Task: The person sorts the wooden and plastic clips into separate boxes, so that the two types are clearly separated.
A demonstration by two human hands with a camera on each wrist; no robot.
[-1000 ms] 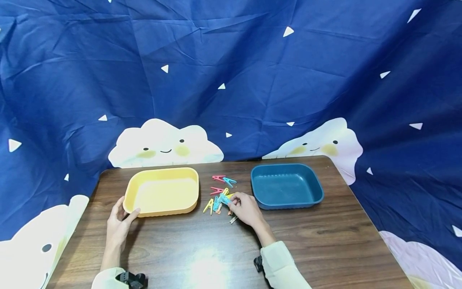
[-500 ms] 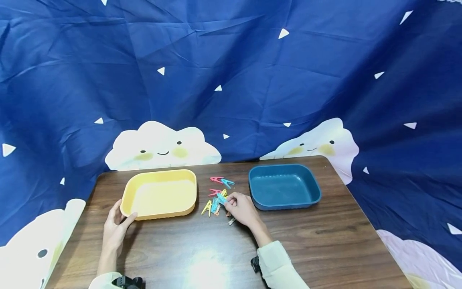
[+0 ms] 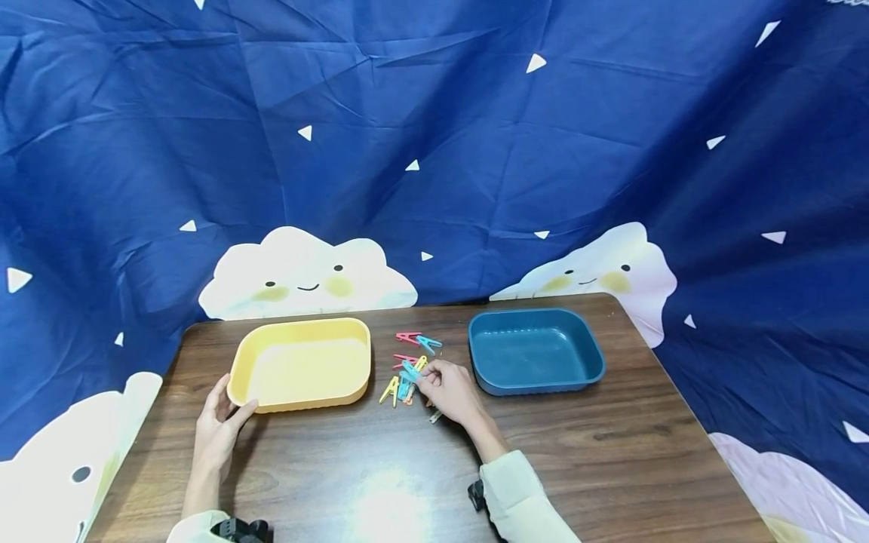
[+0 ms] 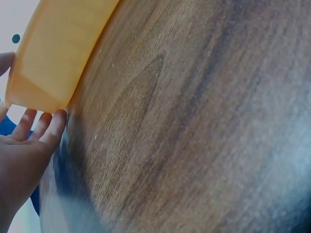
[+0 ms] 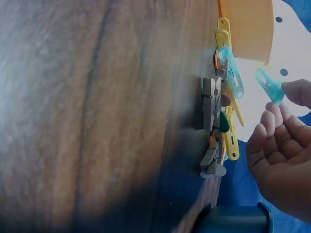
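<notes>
My left hand (image 3: 214,436) holds the near left corner of a yellow plastic tray (image 3: 302,369), thumb at the front rim and fingers against the outer side. In the left wrist view the fingertips touch the tray's end wall. Between thumb and fingers of my right hand (image 5: 284,150) is a light blue clothespin (image 5: 268,86), raised above a small pile of clothespins. That pile has yellow clothespins (image 5: 232,133), another light blue one (image 5: 234,75) and wooden clothespins (image 5: 212,103). Part of the pile is hidden behind the right hand in the head view.
A dark blue tray (image 3: 536,358) with nothing in it stands to the right of the pile. Behind the pile lie a red clothespin (image 3: 407,337) and a blue clothespin (image 3: 428,344). The wooden table (image 3: 611,452) ends at a blue curtain (image 3: 441,113) with clouds.
The right hand has moved slightly left with the light blue clothespin, towards the yellow tray. The left hand stays at the tray's corner. The head view has shifted a little.
</notes>
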